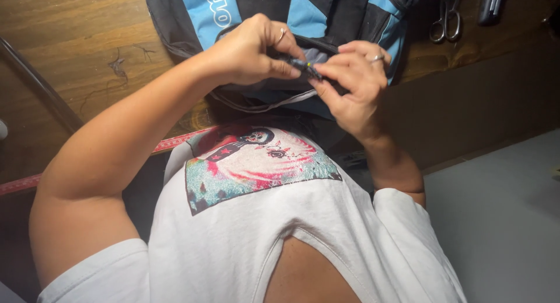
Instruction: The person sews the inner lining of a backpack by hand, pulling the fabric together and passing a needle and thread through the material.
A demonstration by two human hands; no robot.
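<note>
Left hand (248, 52) and right hand (356, 84), fingertips pinched together on a small dark zipper pull (304, 66); pull lies at 3 o'clock of the left hand, on the blue-and-black bag (326, 11); scissors (446, 20) at 2 o'clock.

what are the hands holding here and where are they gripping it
Both the left hand and right hand pinch a small dark part at the edge of the blue and black bag, one from each side.
</note>
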